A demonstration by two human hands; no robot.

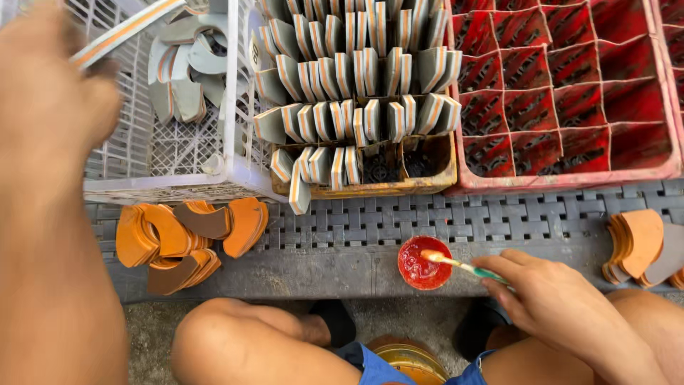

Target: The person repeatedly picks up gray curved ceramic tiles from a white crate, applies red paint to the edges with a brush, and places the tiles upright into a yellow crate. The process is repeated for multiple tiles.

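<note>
Bare arms, bare knees, blue shorts [370,367], dark sandals [335,321]

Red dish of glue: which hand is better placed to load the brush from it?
Right. The right hand holds the brush with its bristles over the red dish; the left hand is raised by the white crate, holding a layered piece.

No packages, labels, signs or screens here (only open crates [427,187]).

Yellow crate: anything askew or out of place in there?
One curved piece in the yellow crate's front row has tipped forward and hangs over the front-left rim, while the others stand in rows. The front-right cells hold none. Nothing looks spilled around the small red dish, where the right hand holds a brush.
</note>
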